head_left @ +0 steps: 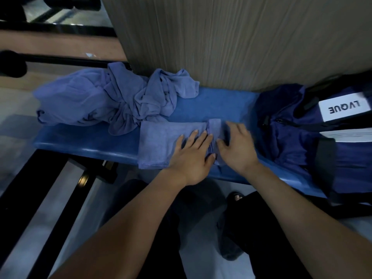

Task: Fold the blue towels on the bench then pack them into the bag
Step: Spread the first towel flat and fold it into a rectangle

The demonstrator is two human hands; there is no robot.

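Observation:
A partly folded blue towel (159, 141) lies flat on the blue bench (84, 141), near its front edge. My left hand (191, 156) presses on it with straight, spread fingers. My right hand (237, 146) lies just to the right, fingers straight on the towel's right end (215, 125). A heap of crumpled blue towels (112, 97) covers the bench's left part. A dark blue bag (302, 133) with a white LVQUE label sits at the bench's right end, its mouth facing the towel.
A wood-grain panel (231, 41) stands right behind the bench. Black metal bars (44, 198) run along the floor at the lower left. My legs and a sandalled foot (237, 196) are below the bench's front edge.

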